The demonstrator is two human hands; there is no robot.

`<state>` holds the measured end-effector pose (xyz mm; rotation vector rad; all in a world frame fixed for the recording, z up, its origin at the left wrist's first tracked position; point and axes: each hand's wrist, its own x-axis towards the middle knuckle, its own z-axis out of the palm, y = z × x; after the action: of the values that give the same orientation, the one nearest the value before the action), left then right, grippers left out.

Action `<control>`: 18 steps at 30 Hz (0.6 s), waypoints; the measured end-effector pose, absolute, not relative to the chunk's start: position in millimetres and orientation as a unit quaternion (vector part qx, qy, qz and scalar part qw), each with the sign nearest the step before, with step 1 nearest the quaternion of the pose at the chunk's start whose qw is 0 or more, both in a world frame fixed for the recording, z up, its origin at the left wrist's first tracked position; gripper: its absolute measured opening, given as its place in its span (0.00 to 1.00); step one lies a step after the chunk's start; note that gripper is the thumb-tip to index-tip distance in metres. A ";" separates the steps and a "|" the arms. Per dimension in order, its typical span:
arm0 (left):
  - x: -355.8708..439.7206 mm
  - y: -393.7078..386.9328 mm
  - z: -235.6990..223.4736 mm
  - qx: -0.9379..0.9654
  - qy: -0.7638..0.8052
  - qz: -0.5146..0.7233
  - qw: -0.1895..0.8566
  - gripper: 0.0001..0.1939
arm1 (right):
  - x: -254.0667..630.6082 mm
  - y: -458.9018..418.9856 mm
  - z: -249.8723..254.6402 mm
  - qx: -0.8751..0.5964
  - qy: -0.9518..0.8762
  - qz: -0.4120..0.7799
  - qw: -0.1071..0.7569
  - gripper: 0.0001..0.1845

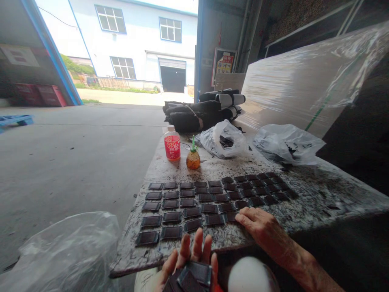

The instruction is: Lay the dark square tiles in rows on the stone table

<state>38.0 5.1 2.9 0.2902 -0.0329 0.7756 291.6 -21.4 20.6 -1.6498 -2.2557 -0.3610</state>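
My left hand (190, 265) cups a stack of dark pads (194, 275), my right hand (261, 227) lies open beside roughly forty pads in rows (212, 198), with two plastic bags (225, 140) holding dark scraps.

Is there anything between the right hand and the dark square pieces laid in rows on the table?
Nothing visible. The right hand rests on the table, its fingertips at the nearest dark square pieces of the front row.

The frame's bottom edge cuts off the left hand (188, 263) and its stack of dark tiles (191, 280).
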 end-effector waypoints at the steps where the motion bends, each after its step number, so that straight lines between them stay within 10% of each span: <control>1: 40.4 7.2 3.7 0.144 -0.031 0.365 0.919 0.16 | 291.6 -21.0 22.2 -0.582 -0.788 -0.114 0.166 0.06; 18: 53.4 10.8 8.2 0.183 -0.052 0.323 0.927 0.18 | 202.4 -47.0 56.2 -0.632 -0.708 0.219 0.227 0.11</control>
<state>53.4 10.8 8.2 0.3758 -0.1067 0.6631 202.4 -47.0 56.2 -1.7407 -1.9518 0.6037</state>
